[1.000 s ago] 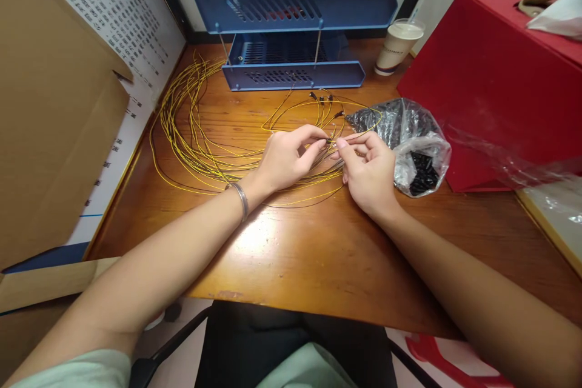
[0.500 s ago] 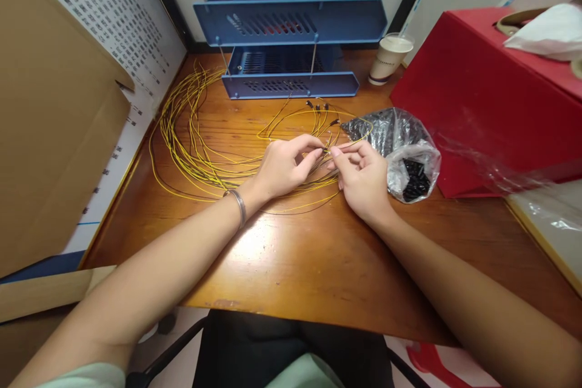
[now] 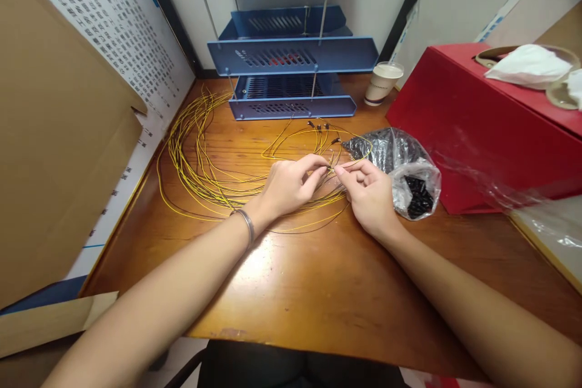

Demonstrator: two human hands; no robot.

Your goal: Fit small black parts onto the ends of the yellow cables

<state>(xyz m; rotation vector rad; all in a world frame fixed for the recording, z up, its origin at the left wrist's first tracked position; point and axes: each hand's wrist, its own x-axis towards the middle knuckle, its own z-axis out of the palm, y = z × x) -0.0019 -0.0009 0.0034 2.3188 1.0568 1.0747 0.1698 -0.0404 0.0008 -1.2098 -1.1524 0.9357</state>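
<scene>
head cam view, only one here: both forearms come in from the bottom corners and meet over the middle of the wooden desk (image 3: 291, 291). the left hand (image 3: 291, 185) sits palm down with the wrist cocked a bit, a thin metal bangle (image 3: 247, 222) on the wrist, thumb and index pinched shut on the end of a yellow wire (image 3: 328, 167). the right hand (image 3: 369, 193) faces it from 3 o'clock, fingers curled in, thumb and forefinger pinched closed right at that same wire end, so the two sets of fingertips are basically touching. can't make out whether there's a tiny piece in the right pinch, too small to tell. the wire end they hold belongs to the big loose loop of yellow wires (image 3: 200, 163) spread on the desk at about 9 to 10 o'clock from the hands, with a few dark-tipped ends fanned out at 12 o'clock just above them. at 3 o'clock, just beside the right hand, is a clear plastic bag (image 3: 400, 160) with small black parts in it. past that a red box (image 3: 482, 127), and a paper cup (image 3: 381, 82) at 1 o'clock beside the blue stacked tray rack (image 3: 291, 57). writing-wise, the white sheet (image 3: 113, 24) on the left wall at 10 o'clock is packed with rows of small printed characters, too small to read. the cup has faint print, also unreadable.
</scene>
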